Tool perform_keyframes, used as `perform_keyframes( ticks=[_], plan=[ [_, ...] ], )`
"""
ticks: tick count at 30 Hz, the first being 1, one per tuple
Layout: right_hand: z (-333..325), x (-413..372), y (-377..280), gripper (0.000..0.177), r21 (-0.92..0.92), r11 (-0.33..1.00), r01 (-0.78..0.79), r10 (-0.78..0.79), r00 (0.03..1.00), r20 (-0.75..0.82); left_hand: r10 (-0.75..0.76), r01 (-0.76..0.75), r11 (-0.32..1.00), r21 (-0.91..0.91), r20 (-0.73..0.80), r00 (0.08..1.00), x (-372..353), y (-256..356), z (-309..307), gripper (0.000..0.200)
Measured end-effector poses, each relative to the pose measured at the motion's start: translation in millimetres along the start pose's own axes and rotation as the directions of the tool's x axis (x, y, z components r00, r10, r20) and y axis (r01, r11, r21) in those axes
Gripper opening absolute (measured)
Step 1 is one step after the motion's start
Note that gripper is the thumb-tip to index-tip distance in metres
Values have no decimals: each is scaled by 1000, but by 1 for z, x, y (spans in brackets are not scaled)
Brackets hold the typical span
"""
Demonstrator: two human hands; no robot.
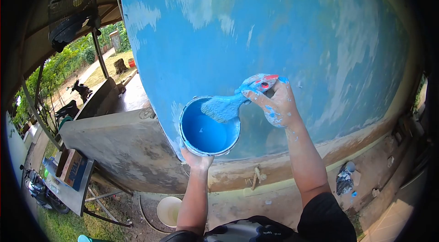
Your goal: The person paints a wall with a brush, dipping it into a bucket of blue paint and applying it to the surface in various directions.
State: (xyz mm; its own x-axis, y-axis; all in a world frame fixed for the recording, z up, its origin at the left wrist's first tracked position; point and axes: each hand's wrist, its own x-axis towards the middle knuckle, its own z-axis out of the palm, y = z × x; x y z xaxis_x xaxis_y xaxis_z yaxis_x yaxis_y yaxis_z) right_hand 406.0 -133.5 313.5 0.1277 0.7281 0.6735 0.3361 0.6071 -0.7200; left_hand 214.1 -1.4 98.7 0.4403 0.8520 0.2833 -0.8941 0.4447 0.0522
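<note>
Patchy blue paint over paler streaks covers the broad plastered wall [283,36] on the far side, with a pale cream plastic bucket [169,211] standing on the ground at near left. Before the wall, the left hand [199,159] supports a round, white-rimmed bucket of blue paint [181,127] from its near side, its fingers mostly hidden beneath. The right hand [278,104] pinches the handle of a wide, blue-coated paintbrush [231,104], whose bristles lie over the bucket's far-right rim, perhaps touching it.

A large wall [279,27] in patchy blue rises from a brown-stained base above bare ground [233,204]. To the left, a low, weathered grey wall [114,146] stands near a worktop [78,196], with daylit greenery [59,70] beyond a post [100,54].
</note>
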Motion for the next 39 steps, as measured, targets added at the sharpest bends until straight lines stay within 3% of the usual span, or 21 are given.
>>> perform_keyframes(
  ticks=[2,3,4,6,7,10,12,14,18,21,23,24,25,26,31,35,37,38,39],
  plan=[
    [9,-12,9,16,-41,999,-26,29,996,80,29,-38,996,82,117,993,3,2,-7,61],
    [16,-19,9,15,-174,985,-18,29,998,59,28,-38,996,82,114,993,6,3,-11,61],
    [19,-24,14,15,-173,985,-22,33,998,58,42,-55,991,120,113,993,8,4,-15,62],
    [20,-31,32,14,-433,876,211,-132,970,204,50,-67,985,158,107,993,10,4,-20,63],
    [22,-32,40,17,-564,704,432,-334,902,273,89,-115,971,211,133,987,12,3,-20,64],
    [28,-41,45,18,-631,694,347,-184,932,312,103,-153,953,260,198,975,11,4,-18,61],
    [31,-43,44,17,-586,759,282,-87,937,338,81,-144,955,260,238,968,10,4,-18,58],
    [38,-45,46,23,-558,751,353,-250,934,254,152,-201,925,323,171,973,11,4,-20,65],
    [38,-47,52,24,-544,724,424,-314,905,287,105,-164,949,267,223,969,7,3,-14,64],
    [33,-53,44,24,-555,743,375,-288,927,241,146,-188,933,306,154,977,6,2,-14,64],
    [24,-61,44,19,-664,612,430,-318,902,291,116,-149,939,310,121,986,4,3,-19,63],
    [23,-65,45,19,-665,609,432,-321,901,292,117,-150,939,308,124,985,0,1,-18,63],
    [23,-70,47,18,-451,853,262,-249,964,90,97,-124,950,285,106,990,-7,-2,-17,63],
    [22,-75,49,17,-156,983,94,-107,991,-78,78,-98,961,260,89,993,-12,-5,-17,63],
    [22,-104,82,22,179,980,82,-30,961,-274,-41,40,997,59,25,999,-24,-16,-29,62],
    [19,-118,106,25,39,994,106,-90,953,-288,-37,39,997,70,-33,999,-23,-22,-39,69],
    [21,-122,109,28,-222,954,202,-254,936,-243,-33,38,990,135,-36,999,-23,-23,-43,74],
    [23,-123,113,28,-224,954,199,-253,934,-251,-41,46,990,137,-37,998,-21,-23,-44,74],
    [27,-122,116,28,-346,898,272,-365,900,-239,-29,33,986,165,-26,999,-21,-25,-45,76]
  ],
)
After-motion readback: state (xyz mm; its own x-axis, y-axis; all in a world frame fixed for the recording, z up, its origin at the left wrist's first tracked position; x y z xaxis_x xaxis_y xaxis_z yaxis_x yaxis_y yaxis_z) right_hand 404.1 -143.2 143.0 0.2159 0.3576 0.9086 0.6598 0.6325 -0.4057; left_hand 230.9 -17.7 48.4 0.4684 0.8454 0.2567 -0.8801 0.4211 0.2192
